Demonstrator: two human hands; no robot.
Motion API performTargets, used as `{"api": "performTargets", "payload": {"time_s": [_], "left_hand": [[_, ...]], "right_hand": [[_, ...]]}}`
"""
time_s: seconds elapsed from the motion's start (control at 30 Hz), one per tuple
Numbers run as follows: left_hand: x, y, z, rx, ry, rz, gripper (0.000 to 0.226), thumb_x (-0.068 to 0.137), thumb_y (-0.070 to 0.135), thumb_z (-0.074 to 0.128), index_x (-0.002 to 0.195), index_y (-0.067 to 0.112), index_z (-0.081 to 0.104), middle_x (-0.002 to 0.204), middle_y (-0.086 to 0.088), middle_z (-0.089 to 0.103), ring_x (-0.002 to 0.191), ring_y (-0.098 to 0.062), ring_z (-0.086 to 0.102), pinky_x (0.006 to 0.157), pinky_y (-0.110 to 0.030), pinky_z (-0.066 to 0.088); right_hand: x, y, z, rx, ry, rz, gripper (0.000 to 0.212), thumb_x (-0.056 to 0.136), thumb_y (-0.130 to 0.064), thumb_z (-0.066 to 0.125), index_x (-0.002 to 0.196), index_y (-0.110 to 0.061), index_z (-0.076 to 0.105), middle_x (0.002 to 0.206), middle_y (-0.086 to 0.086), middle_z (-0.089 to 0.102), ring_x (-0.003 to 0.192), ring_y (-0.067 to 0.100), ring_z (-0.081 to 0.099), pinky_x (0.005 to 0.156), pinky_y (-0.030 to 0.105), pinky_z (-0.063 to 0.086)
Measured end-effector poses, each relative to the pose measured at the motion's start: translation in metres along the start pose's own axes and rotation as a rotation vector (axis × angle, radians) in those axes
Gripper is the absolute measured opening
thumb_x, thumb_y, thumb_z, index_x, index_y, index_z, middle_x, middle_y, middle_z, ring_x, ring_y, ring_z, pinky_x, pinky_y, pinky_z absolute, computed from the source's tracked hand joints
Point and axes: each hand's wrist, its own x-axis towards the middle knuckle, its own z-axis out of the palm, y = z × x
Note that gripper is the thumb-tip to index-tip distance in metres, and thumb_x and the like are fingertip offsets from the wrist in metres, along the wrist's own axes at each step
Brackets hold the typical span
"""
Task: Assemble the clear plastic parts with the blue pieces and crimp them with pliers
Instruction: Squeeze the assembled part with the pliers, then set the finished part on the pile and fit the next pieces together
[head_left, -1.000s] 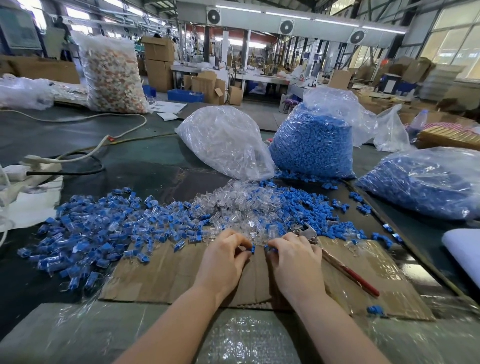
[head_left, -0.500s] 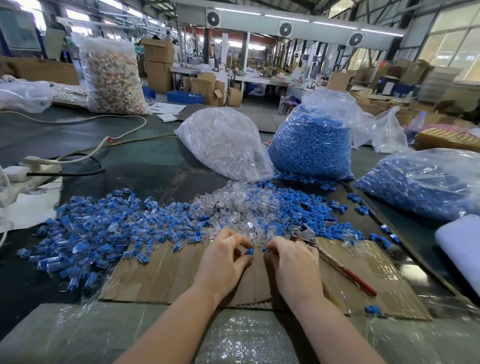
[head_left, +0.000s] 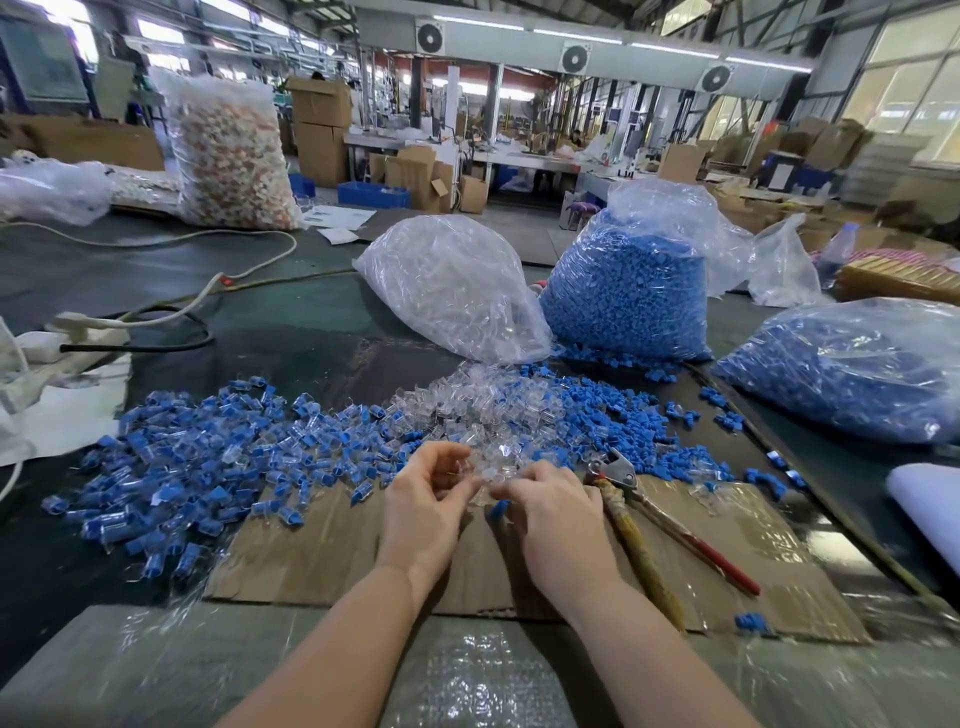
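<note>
Both hands work over a cardboard sheet at the near edge of the parts heap. The left hand has its fingers curled, pinching what looks like a clear part, though glare makes it hard to be sure. The right hand pinches a blue piece at its fingertips, just beside the left. Pliers lie on the cardboard right of the right hand, touched by neither. Assembled pieces spread to the left; a clear-parts bag and a blue-parts bag stand behind. No writing is legible anywhere.
</note>
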Motion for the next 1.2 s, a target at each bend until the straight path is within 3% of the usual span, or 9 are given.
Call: {"api": "performTargets", "payload": {"time_s": [0.1, 0.23, 0.37, 0.43, 0.57, 0.7, 0.8, 1.0, 1.2], "left_hand": [[0.001, -0.001, 0.0, 0.021, 0.003, 0.007, 0.033, 0.08, -0.002, 0.067, 0.087, 0.03, 0.059, 0.083, 0.003, 0.064, 0.07, 0.004, 0.059, 0.064, -0.012, 0.049], [0.001, -0.001, 0.0, 0.046, -0.032, 0.028, 0.031, 0.085, 0.0, 0.062, 0.089, 0.03, 0.057, 0.084, 0.002, 0.062, 0.073, 0.006, 0.057, 0.066, -0.007, 0.046], [-0.001, -0.001, 0.003, 0.094, -0.114, 0.035, 0.031, 0.088, 0.005, 0.059, 0.09, 0.036, 0.056, 0.08, 0.002, 0.06, 0.071, -0.007, 0.058, 0.065, -0.019, 0.05], [-0.002, 0.0, 0.003, 0.173, -0.152, 0.078, 0.032, 0.09, 0.007, 0.057, 0.094, 0.039, 0.058, 0.082, 0.005, 0.058, 0.073, -0.012, 0.057, 0.067, -0.021, 0.051], [-0.005, 0.004, 0.004, 0.244, -0.186, 0.146, 0.033, 0.091, 0.007, 0.056, 0.104, 0.038, 0.057, 0.085, 0.012, 0.054, 0.072, -0.004, 0.055, 0.066, -0.01, 0.044], [-0.007, 0.005, 0.003, 0.243, -0.113, 0.14, 0.025, 0.085, 0.008, 0.064, 0.09, 0.031, 0.054, 0.076, 0.006, 0.059, 0.068, 0.0, 0.056, 0.063, -0.011, 0.047], [-0.007, 0.003, 0.003, 0.338, -0.153, 0.13, 0.028, 0.084, 0.01, 0.066, 0.08, 0.034, 0.054, 0.075, 0.012, 0.06, 0.068, 0.001, 0.057, 0.063, -0.008, 0.045], [-0.003, 0.005, 0.004, 0.318, -0.218, 0.085, 0.028, 0.084, 0.009, 0.065, 0.083, 0.035, 0.055, 0.079, 0.014, 0.062, 0.072, 0.007, 0.059, 0.066, -0.005, 0.044], [-0.001, 0.004, 0.004, 0.338, -0.24, 0.081, 0.023, 0.084, 0.009, 0.065, 0.078, 0.031, 0.058, 0.077, 0.012, 0.063, 0.072, 0.009, 0.057, 0.066, -0.004, 0.043]], "right_hand": [[-0.003, -0.002, 0.007, -0.118, -0.01, 0.012, 0.024, 0.096, -0.025, 0.041, 0.108, -0.034, 0.059, 0.116, -0.01, 0.045, 0.114, 0.014, 0.038, 0.092, 0.036, 0.026], [-0.005, 0.002, 0.007, -0.092, 0.068, 0.053, 0.013, 0.095, -0.023, 0.046, 0.103, -0.031, 0.053, 0.112, -0.013, 0.051, 0.11, 0.012, 0.041, 0.089, 0.034, 0.025], [-0.014, 0.01, 0.005, 0.04, 0.22, 0.11, 0.014, 0.088, -0.014, 0.058, 0.093, -0.026, 0.062, 0.091, -0.011, 0.064, 0.094, 0.015, 0.054, 0.078, 0.031, 0.022], [-0.019, 0.015, 0.005, 0.062, 0.232, 0.145, 0.012, 0.089, -0.017, 0.06, 0.095, -0.025, 0.066, 0.092, -0.01, 0.065, 0.095, 0.017, 0.054, 0.081, 0.031, 0.024], [-0.021, 0.022, 0.007, 0.163, 0.223, 0.191, 0.018, 0.088, -0.022, 0.062, 0.105, -0.026, 0.069, 0.099, -0.009, 0.064, 0.102, 0.017, 0.052, 0.085, 0.032, 0.028], [-0.023, 0.022, 0.006, 0.242, 0.266, 0.227, 0.019, 0.088, -0.015, 0.062, 0.104, -0.023, 0.069, 0.101, -0.007, 0.066, 0.102, 0.018, 0.054, 0.088, 0.032, 0.031], [-0.023, 0.021, 0.006, 0.251, 0.285, 0.23, 0.016, 0.087, -0.012, 0.062, 0.099, -0.021, 0.069, 0.098, -0.006, 0.068, 0.098, 0.018, 0.056, 0.087, 0.032, 0.033], [-0.024, 0.019, 0.005, 0.261, 0.293, 0.198, 0.004, 0.087, -0.019, 0.064, 0.085, -0.019, 0.067, 0.085, -0.007, 0.066, 0.087, 0.017, 0.055, 0.082, 0.032, 0.032], [-0.025, 0.018, 0.004, 0.243, 0.288, 0.154, 0.011, 0.088, -0.026, 0.063, 0.081, -0.017, 0.065, 0.081, -0.007, 0.064, 0.084, 0.016, 0.053, 0.084, 0.033, 0.032]]}}
